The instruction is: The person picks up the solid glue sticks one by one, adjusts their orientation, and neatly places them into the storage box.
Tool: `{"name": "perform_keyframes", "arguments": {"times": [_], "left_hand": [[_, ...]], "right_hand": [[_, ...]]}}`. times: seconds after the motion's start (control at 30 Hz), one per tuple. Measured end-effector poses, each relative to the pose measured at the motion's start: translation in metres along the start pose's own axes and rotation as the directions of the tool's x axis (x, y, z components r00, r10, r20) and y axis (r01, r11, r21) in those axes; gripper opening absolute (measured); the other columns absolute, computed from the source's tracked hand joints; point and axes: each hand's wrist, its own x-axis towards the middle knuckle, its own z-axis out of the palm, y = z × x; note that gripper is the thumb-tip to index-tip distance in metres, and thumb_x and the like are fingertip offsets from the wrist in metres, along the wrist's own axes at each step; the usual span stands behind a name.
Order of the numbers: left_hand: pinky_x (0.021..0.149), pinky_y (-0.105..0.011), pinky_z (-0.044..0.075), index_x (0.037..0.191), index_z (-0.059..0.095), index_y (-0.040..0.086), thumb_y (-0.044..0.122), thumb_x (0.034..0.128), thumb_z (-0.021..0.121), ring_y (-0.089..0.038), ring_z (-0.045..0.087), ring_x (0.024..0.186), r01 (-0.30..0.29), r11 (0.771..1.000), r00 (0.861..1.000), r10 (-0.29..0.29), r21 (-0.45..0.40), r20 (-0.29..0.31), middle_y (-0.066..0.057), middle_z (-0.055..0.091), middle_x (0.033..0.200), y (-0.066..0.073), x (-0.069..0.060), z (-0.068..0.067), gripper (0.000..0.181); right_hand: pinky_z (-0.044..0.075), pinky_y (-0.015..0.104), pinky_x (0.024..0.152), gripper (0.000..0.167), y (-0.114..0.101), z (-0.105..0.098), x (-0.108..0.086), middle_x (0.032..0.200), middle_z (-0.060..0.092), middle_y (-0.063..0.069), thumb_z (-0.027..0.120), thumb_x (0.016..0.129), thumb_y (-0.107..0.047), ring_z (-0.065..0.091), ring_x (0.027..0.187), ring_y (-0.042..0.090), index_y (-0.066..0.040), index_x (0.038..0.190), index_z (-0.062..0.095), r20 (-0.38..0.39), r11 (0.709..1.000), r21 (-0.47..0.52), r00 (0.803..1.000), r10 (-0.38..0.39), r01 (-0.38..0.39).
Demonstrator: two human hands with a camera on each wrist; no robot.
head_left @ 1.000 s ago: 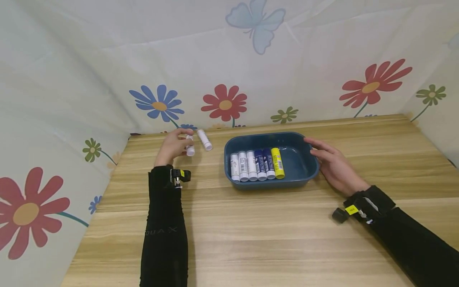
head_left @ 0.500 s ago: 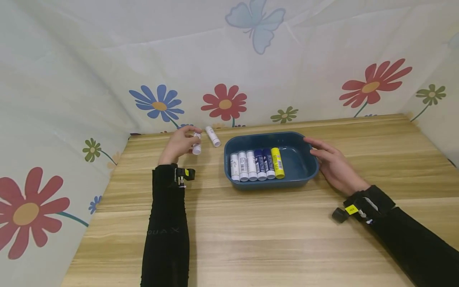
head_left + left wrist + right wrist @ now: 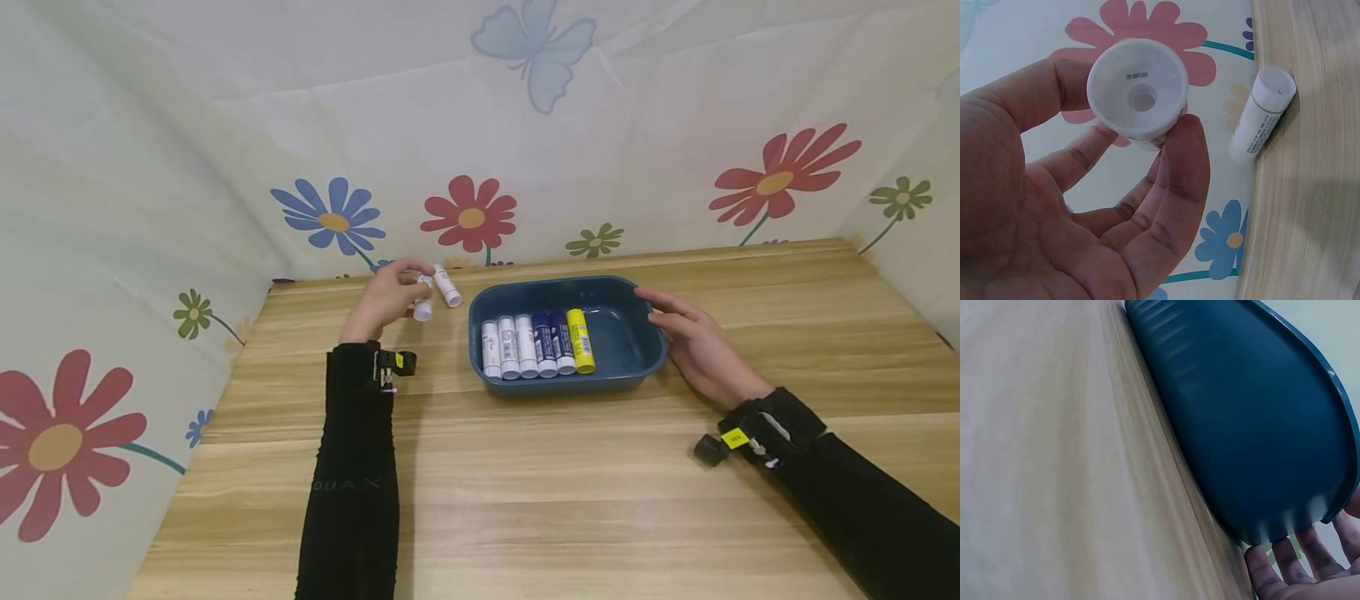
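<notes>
My left hand [image 3: 384, 298] pinches a white glue stick [image 3: 423, 308] between thumb and fingers. In the left wrist view, the hollow round end of this glue stick [image 3: 1138, 81] faces the camera. Beside it, a second white glue stick [image 3: 447, 287] lies near the table's back edge, apart from the hand. A dark blue tray [image 3: 577, 387] holds a row of white, navy and yellow glue sticks [image 3: 546, 346] on its left side. Against the tray's right end rest the extended fingers of my right hand [image 3: 705, 354]; the right wrist view shows fingertips touching its outer wall [image 3: 1241, 419].
The wood-grain table [image 3: 525, 500] meets a pale curtain [image 3: 420, 108] printed with flowers and a butterfly along its back edge. Another stretch of curtain [image 3: 90, 250] borders the left side. Both wrists carry small strapped-on cameras.
My left hand has moved to the right with its glue stick, closer to the loose one. That loose glue stick has shifted right. The right hand and tray stay put.
</notes>
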Motion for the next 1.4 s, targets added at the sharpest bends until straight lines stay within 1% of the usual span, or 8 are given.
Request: {"name": "perform_keyframes", "arguments": {"times": [0.3,0.53,0.77,0.9,1.03,1.13,1.23,1.4], "left_hand": [[0.088,-0.039,0.058,0.137,0.060,0.006,0.012,0.1020,0.061,-0.028,0.062,0.096,-0.036,0.999,0.999,0.036,-0.017,0.032,-0.020,0.063,0.128,0.009,-0.001,0.008,0.036],[0.093,-0.043,0.059,0.137,0.060,0.007,0.014,0.1018,0.062,-0.031,0.064,0.101,-0.064,0.998,0.996,0.066,-0.028,0.053,-0.020,0.063,0.123,0.015,-0.002,0.015,0.036],[0.093,-0.042,0.059,0.135,0.061,0.009,0.014,0.1008,0.064,-0.031,0.063,0.101,-0.077,0.996,0.994,0.080,-0.050,0.075,-0.019,0.062,0.122,0.020,-0.003,0.021,0.034],[0.095,-0.043,0.058,0.136,0.061,0.010,0.016,0.1018,0.064,-0.032,0.062,0.104,-0.094,0.995,0.992,0.096,-0.031,0.081,-0.017,0.061,0.126,0.025,-0.005,0.025,0.035],[0.095,-0.043,0.058,0.139,0.060,0.011,0.017,0.1023,0.065,-0.033,0.062,0.108,-0.126,0.992,0.987,0.126,-0.006,0.098,-0.015,0.059,0.133,0.032,-0.007,0.031,0.037],[0.092,-0.041,0.059,0.139,0.061,0.011,0.016,0.1019,0.066,-0.033,0.063,0.108,-0.142,0.990,0.983,0.141,0.006,0.115,-0.016,0.059,0.132,0.036,-0.007,0.037,0.037],[0.089,-0.040,0.060,0.137,0.061,0.012,0.014,0.1014,0.066,-0.033,0.064,0.107,-0.145,0.989,0.982,0.142,0.015,0.124,-0.017,0.060,0.129,0.038,-0.006,0.042,0.036],[0.089,-0.040,0.060,0.137,0.061,0.011,0.014,0.1015,0.066,-0.033,0.063,0.107,-0.152,0.988,0.979,0.148,0.019,0.139,-0.016,0.061,0.128,0.040,-0.005,0.048,0.036]], "right_hand": [[0.040,0.013,0.103,0.053,0.000,-0.001,0.000,0.165,0.027,0.003,0.051,0.111,-0.021,0.024,0.148,0.019,-0.006,0.160,0.038,0.006,1.000,-0.018,1.000,0.000,0.000],[0.040,0.013,0.104,0.054,0.000,0.000,0.000,0.164,0.029,0.002,0.052,0.111,-0.020,0.025,0.148,0.018,-0.006,0.160,0.038,0.007,1.000,-0.005,1.000,-0.007,0.007],[0.041,0.013,0.104,0.053,0.001,0.000,0.000,0.163,0.029,0.002,0.052,0.111,-0.020,0.027,0.146,0.018,-0.006,0.160,0.038,0.005,1.000,-0.003,1.000,-0.007,0.007],[0.041,0.013,0.103,0.053,0.001,-0.001,0.000,0.163,0.030,0.002,0.052,0.111,-0.020,0.027,0.146,0.019,-0.006,0.160,0.038,0.002,1.000,-0.003,1.000,-0.005,0.005],[0.042,0.013,0.103,0.052,0.002,-0.001,0.000,0.163,0.029,0.002,0.052,0.111,-0.020,0.027,0.146,0.019,-0.006,0.160,0.039,0.001,1.000,-0.001,1.000,-0.007,0.007],[0.042,0.014,0.103,0.052,0.002,-0.001,0.000,0.164,0.029,0.002,0.052,0.111,-0.019,0.028,0.146,0.019,-0.007,0.160,0.039,0.001,1.000,-0.003,1.000,-0.008,0.008],[0.042,0.014,0.103,0.052,0.001,-0.001,0.000,0.164,0.028,0.003,0.052,0.111,-0.020,0.027,0.146,0.019,-0.007,0.160,0.039,-0.001,1.000,-0.004,1.000,-0.003,0.003],[0.042,0.013,0.102,0.054,0.000,0.000,-0.001,0.165,0.027,0.004,0.052,0.111,-0.021,0.026,0.147,0.020,-0.007,0.160,0.038,-0.004,1.000,-0.011,1.000,0.007,-0.007]]}}
